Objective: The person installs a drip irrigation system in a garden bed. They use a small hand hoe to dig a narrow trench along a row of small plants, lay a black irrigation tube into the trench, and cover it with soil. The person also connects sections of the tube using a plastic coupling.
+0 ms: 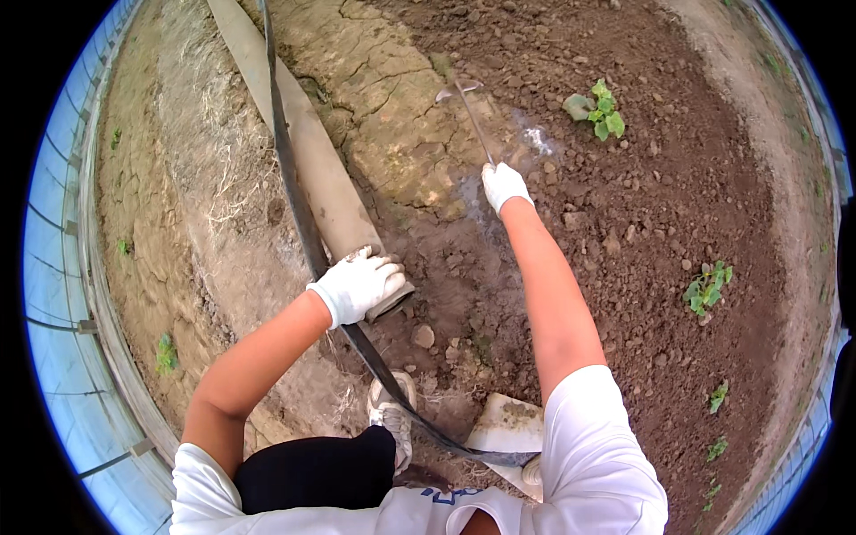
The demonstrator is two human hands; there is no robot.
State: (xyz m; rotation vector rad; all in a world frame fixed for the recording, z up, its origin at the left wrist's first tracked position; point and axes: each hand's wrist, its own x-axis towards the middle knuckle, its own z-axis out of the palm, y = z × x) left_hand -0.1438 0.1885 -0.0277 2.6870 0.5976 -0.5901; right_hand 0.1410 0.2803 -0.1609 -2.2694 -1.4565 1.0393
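Observation:
My left hand, in a white work glove, lies over the near end of a long beige plank, fingers curled around it. A flat black hose runs along the plank and passes under my left wrist. Out ahead, my right hand, also gloved, is closed around the thin handle of a small hoe. The hoe's blade points away from me, at the border between cracked pale soil and loose brown soil. A whitish patch marks the soil beside it.
A leafy seedling grows right of the hoe, and another seedling stands nearer on the right. My shoe is beside the hose. A pale flat piece lies by my right sleeve. Blue sheeting borders the left side.

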